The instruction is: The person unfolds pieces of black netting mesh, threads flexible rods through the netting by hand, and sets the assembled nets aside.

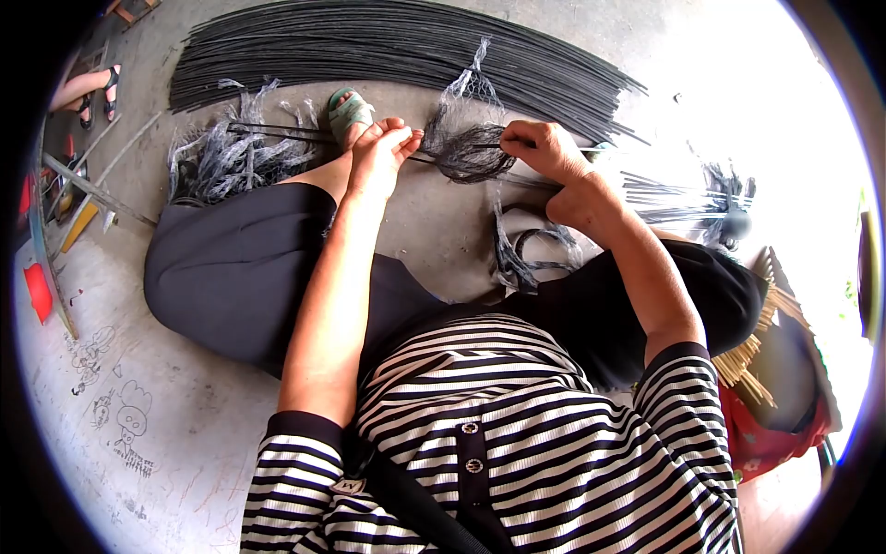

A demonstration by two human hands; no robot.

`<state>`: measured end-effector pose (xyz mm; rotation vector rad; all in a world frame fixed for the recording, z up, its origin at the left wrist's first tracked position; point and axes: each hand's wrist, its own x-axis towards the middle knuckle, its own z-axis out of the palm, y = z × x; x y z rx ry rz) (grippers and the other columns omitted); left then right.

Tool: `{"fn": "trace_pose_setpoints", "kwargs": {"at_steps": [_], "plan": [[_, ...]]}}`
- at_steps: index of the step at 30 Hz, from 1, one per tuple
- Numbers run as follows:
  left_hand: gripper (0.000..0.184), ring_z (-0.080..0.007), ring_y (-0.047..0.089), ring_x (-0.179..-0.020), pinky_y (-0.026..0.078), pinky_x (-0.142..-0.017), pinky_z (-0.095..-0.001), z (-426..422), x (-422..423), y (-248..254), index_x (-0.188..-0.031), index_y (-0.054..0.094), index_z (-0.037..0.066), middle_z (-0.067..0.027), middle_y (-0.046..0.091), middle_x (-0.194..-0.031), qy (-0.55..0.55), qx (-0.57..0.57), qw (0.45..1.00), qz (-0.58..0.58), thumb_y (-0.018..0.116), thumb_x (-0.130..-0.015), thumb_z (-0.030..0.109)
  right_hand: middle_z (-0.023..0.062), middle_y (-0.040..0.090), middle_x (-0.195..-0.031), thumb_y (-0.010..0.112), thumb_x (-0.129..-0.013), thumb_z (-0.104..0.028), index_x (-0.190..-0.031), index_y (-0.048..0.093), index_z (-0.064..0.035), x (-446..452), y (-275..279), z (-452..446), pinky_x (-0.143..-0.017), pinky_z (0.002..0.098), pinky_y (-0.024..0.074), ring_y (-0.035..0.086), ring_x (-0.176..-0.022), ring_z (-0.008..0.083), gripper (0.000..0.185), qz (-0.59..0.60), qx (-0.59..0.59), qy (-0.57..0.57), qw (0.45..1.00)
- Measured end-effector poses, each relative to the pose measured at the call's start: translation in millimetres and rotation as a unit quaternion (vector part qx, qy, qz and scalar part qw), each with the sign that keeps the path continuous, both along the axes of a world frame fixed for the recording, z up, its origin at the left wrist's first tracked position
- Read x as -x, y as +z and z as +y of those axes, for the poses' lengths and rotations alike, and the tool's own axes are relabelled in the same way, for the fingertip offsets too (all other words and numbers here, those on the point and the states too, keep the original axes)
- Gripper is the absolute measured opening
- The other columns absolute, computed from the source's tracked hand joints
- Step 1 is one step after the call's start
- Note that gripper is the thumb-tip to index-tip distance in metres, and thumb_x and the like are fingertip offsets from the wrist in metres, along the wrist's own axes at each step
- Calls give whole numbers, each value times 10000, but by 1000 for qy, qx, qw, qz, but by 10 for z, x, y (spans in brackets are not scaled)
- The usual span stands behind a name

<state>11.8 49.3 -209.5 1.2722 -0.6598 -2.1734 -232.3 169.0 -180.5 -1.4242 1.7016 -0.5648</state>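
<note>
Between my hands is a tangled tuft of black mesh [469, 155], with a dark thin rod running into it. My right hand [551, 155] is closed at the tuft's right side, its fingers curled around the rod's end. To the left of the tuft, my left hand [383, 155] is raised with thumb and fingertips pinched together. Whatever lies in that pinch is too small to make out. Pale netting [475, 88] hangs above the tuft, over a long bundle of black rods [388, 51] on the floor.
Grey netting [242, 152] lies by my left knee, near a green slipper [350, 111]. More rods [660, 196] are tied at the right. A container with yellowish sticks [752, 355] and red cloth [771, 429] stands lower right. Another person's sandalled foot [112, 90] shows upper left.
</note>
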Motion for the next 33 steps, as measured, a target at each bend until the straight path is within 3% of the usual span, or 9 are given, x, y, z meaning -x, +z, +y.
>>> {"fn": "trace_pose_setpoints", "kwargs": {"at_steps": [6,10,15,18,22,25,28,33], "plan": [[93,-287,619,-932,497,-872,-385,62,50,-20,-933,538,34,-103,601,-888,-23,-57,992,110,532,-849,-6,83,657,-794,627,-814,-223,-904,647,-95,-40,11,-25,-684,342,494,640,-747,250,158,-3,22,10,1000],[102,-278,618,-939,486,-880,-381,100,77,-39,-954,548,32,-119,620,-918,-34,-65,992,101,547,-883,104,83,662,-799,626,-817,-227,-916,645,-98,-56,25,-28,-689,341,498,646,-753,249,165,-6,2,3,1000],[268,-201,602,-946,434,-857,-315,52,90,-19,-980,613,53,-85,647,-960,-110,-125,983,76,540,-910,301,79,666,-807,629,-816,-228,-926,645,-102,-56,0,-25,-693,336,501,647,-759,251,168,-10,0,-2,1000],[377,-208,585,-997,397,-903,-323,90,160,-26,-1018,613,42,-109,649,-999,-146,-78,986,18,534,-893,388,81,666,-810,632,-813,-224,-927,644,-103,-64,12,-35,-695,336,500,647,-766,250,167,-4,-4,6,1000],[294,-216,581,-1004,393,-926,-335,136,181,-104,-950,646,38,-128,659,-991,-145,-26,986,72,547,-895,310,91,661,-807,637,-813,-222,-925,643,-98,-90,13,-48,-690,334,495,642,-762,247,168,-11,1,8,1000],[252,-249,593,-999,409,-951,-367,117,189,-32,-931,653,33,-155,656,-1001,-132,-76,974,168,549,-897,260,95,658,-809,636,-818,-219,-929,645,-94,-78,18,-37,-686,333,491,638,-755,248,168,-28,8,-3,1000],[232,-292,625,-964,463,-926,-407,117,215,143,-925,628,18,-205,640,-1008,-136,-55,973,178,529,-916,228,96,656,-816,634,-822,-212,-938,648,-94,-74,7,-36,-685,332,490,637,-752,248,166,-48,25,-21,998],[224,-345,591,-1012,428,-958,-431,127,186,134,-969,656,33,-199,615,-1105,-147,-66,971,175,571,-890,225,96,659,-828,633,-825,-206,-951,652,-97,-81,47,-41,-689,328,494,641,-757,243,169,-28,31,-21,999]]}}
